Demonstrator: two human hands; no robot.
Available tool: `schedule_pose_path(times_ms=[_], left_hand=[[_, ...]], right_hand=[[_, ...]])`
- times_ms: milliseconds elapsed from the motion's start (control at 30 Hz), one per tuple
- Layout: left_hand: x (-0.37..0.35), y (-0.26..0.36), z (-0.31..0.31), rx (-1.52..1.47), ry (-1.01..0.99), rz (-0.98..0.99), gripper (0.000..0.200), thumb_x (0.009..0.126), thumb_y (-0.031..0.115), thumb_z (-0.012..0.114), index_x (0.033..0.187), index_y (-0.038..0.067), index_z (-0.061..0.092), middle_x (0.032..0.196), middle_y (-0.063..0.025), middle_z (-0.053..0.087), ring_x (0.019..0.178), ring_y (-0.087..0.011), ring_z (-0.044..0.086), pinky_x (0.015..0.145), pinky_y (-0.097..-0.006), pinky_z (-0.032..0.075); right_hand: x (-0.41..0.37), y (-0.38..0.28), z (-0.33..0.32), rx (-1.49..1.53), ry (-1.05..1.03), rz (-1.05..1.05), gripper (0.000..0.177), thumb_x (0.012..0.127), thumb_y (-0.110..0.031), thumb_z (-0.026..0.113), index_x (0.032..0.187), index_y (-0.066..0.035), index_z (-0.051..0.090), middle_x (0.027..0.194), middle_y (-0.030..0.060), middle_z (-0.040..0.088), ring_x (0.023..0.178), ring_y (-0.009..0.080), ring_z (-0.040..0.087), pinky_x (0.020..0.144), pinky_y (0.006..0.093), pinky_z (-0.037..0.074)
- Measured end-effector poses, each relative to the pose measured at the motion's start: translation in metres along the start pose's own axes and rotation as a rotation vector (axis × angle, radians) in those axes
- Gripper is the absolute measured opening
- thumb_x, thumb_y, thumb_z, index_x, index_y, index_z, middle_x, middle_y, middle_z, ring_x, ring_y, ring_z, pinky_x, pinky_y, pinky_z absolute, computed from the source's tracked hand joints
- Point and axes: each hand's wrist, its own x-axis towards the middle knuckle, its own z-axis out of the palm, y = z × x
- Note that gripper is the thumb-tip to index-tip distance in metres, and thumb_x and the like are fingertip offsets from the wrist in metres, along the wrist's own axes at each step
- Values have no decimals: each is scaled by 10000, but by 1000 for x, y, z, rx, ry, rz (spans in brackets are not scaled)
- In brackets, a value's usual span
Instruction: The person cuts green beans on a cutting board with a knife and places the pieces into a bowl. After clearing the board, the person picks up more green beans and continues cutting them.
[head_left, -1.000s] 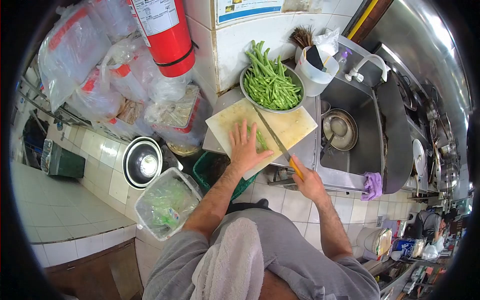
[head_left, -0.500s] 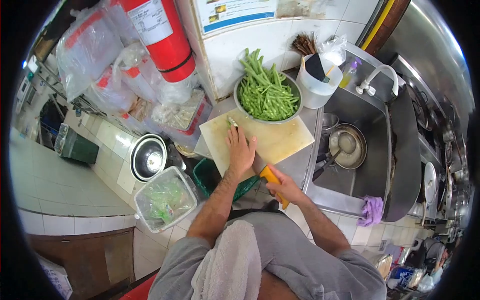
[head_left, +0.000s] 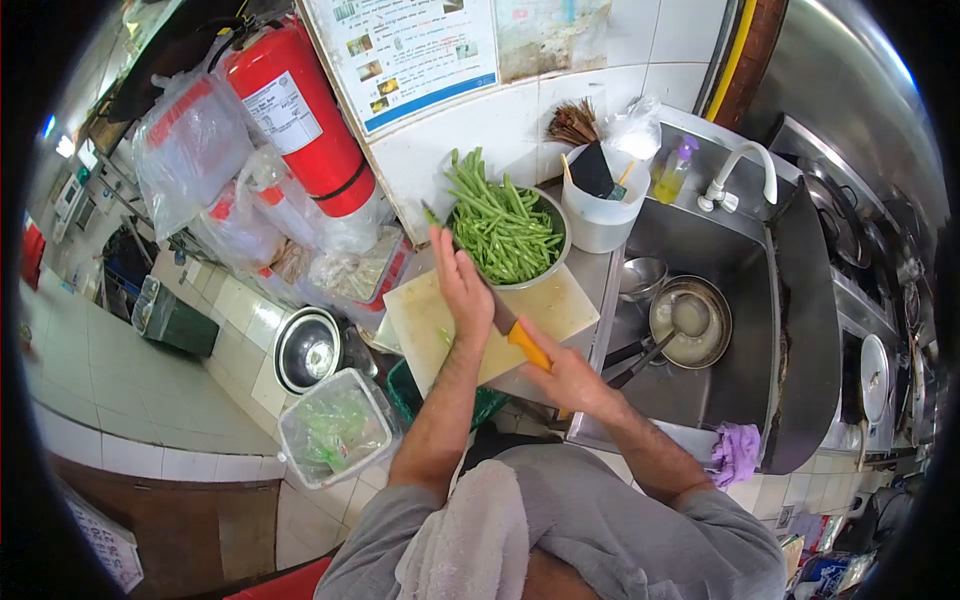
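Observation:
My right hand [head_left: 572, 378] grips the orange handle of a knife [head_left: 529, 347]. Its blade points up and left and passes behind my left hand [head_left: 463, 290], whose fingers are stretched out flat along it. A bit of green [head_left: 430, 213] shows just past those fingertips; whether more is caught between palm and blade is hidden. Right beside the left hand stands a metal bowl [head_left: 562, 225] heaped with cut green beans [head_left: 510, 232]. Below both hands lies a pale cutting board [head_left: 550, 312] with a small green scrap on it.
To the right is a steel sink [head_left: 740, 250] with a pan [head_left: 722, 325] and ladle. A white container [head_left: 605, 215] stands behind the bowl. On the left are a fire extinguisher [head_left: 300, 115], bagged tubs and a clear plastic bin [head_left: 335, 425]. A purple cloth [head_left: 736, 455] hangs on the sink edge.
Both hands and the knife have risen off the board toward the bowl's left side. My left hand has gone from pressing on the board to lying flat along the blade.

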Motion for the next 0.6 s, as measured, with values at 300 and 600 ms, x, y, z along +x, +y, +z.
schedule_pose_path(times_ms=[300,600], left_hand=[[33,-28,47,-51,-168,-117,515,982,221,426,1416,-26,302,1465,-217,313,1366,-372,278,1121,-427,223],[86,-78,34,278,-199,-308,336,848,313,632,1092,83,616,1011,-63,628,1022,-276,536,930,-481,327]], right_hand=[[34,22,-28,-187,404,-37,690,890,-119,574,1486,-156,228,1198,264,578,1104,418,561,934,434,460],[34,23,-27,-47,440,9,680,894,-121,583,1483,-152,244,1209,270,574,1130,393,565,955,404,449]])
